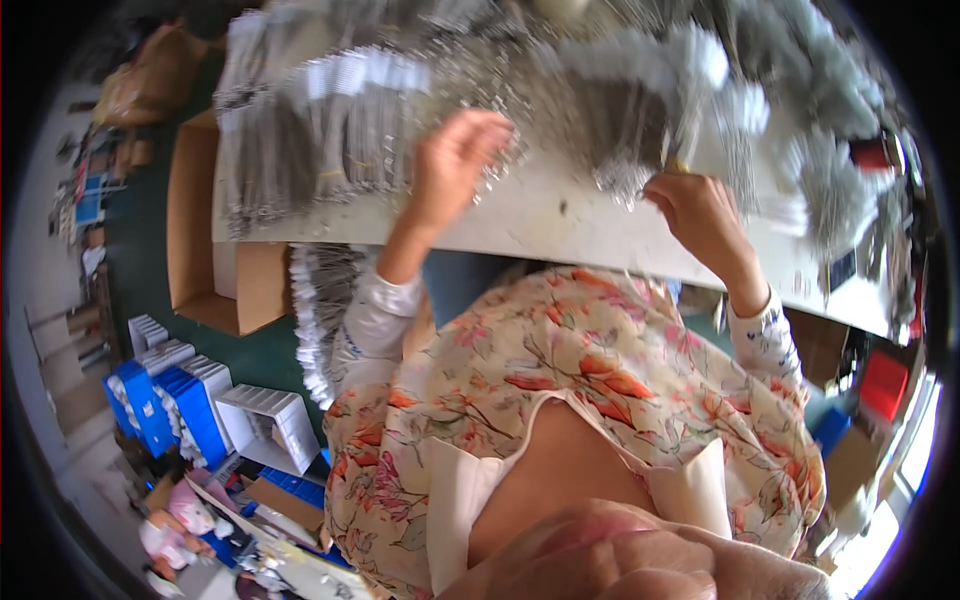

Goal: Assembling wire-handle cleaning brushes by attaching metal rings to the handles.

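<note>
Blouse: floral blouse (600, 390), cream with orange and pink flowers, nearest the camera, filling the lower middle of the view.
Left hand: left hand (455, 165) raised over the table edge, fingers loosely curled and close together, tips resting on a scatter of small metal parts (495, 170); whether they pinch any one piece cannot be told through the blur.
Right hand: right hand (700, 215) at the table edge, fingers bent and drawn together at the lower end of a bundle of thin metal pieces (625, 135); a small yellow bit shows just above the knuckles.
Table: pale worktable (560, 215), its near edge running just past both wrists.
Stock on table: grey bundles of wire-like metal pieces with white ends (340, 110), laid in rows across the far part of the top, blurred.
Left of table: open cardboard box (200, 240) on the green floor, beside the table end.
Under table edge: a further stack of the same bundles (315, 320) hanging beside the left sleeve.
Floor, lower left: blue and white bins (200, 400).
Far right: red objects (885, 380), too blurred to identify.
</note>
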`<control>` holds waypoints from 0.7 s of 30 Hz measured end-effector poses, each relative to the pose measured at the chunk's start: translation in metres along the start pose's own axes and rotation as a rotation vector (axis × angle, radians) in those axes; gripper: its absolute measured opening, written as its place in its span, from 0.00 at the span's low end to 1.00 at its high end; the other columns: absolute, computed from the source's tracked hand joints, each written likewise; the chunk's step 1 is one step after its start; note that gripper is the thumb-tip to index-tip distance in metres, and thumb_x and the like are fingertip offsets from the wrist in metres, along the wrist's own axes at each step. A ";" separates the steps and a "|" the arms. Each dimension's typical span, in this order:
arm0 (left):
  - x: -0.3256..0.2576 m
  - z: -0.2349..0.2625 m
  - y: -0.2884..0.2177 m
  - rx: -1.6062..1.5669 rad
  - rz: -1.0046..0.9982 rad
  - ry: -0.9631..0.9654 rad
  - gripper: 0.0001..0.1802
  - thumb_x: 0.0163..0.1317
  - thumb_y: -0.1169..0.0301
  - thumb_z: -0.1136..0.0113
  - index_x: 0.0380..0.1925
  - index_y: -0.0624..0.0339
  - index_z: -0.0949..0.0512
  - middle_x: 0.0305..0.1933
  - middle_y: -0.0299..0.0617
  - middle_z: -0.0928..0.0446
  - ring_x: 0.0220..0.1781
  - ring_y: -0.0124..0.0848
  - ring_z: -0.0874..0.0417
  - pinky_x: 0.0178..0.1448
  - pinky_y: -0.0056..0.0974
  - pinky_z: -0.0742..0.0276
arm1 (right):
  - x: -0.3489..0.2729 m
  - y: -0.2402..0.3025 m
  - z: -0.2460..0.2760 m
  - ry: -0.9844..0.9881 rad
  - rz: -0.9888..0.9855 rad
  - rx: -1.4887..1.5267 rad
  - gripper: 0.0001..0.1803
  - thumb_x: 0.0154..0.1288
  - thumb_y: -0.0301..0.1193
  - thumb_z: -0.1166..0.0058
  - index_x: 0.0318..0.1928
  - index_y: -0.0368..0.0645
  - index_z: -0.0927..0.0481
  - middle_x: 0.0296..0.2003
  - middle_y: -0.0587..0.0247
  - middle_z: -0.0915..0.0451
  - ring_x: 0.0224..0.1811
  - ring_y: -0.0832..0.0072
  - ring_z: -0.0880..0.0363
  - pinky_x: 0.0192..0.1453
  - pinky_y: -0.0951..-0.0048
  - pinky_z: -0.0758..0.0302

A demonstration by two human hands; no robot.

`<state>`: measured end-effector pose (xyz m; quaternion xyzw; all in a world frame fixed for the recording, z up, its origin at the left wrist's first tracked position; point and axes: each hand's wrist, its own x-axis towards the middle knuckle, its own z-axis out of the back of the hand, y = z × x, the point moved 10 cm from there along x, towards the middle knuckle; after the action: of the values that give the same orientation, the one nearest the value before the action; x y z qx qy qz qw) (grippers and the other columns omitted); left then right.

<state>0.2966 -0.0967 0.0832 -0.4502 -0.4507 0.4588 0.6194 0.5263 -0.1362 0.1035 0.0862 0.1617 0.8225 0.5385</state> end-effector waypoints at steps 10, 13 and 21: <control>-0.005 -0.043 0.016 0.731 -0.286 0.146 0.07 0.51 0.72 0.36 0.33 0.56 0.20 0.29 0.35 0.21 0.29 0.28 0.20 0.32 0.31 0.26 | -0.012 0.003 -0.056 -0.106 -0.043 0.443 0.05 0.59 0.29 0.49 0.31 0.43 0.20 0.20 0.58 0.22 0.21 0.64 0.22 0.27 0.67 0.27; 0.004 -0.061 0.012 0.926 -0.476 0.135 0.07 0.46 0.69 0.34 0.27 0.53 0.21 0.27 0.33 0.24 0.32 0.34 0.25 0.39 0.37 0.30 | -0.005 0.023 -0.056 -0.104 -0.043 0.644 0.05 0.59 0.28 0.49 0.32 0.43 0.20 0.20 0.61 0.22 0.20 0.69 0.23 0.26 0.71 0.27; 0.019 -0.014 0.007 0.113 -0.127 -0.001 0.06 0.57 0.70 0.39 0.26 0.60 0.21 0.29 0.34 0.23 0.27 0.20 0.26 0.31 0.26 0.31 | 0.031 0.023 -0.023 -0.209 0.006 0.939 0.07 0.61 0.27 0.48 0.34 0.38 0.20 0.23 0.65 0.22 0.22 0.85 0.29 0.27 0.80 0.32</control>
<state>0.3126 -0.0785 0.0764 -0.3848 -0.4520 0.4437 0.6714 0.4868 -0.1200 0.0888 0.4028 0.4603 0.6491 0.4523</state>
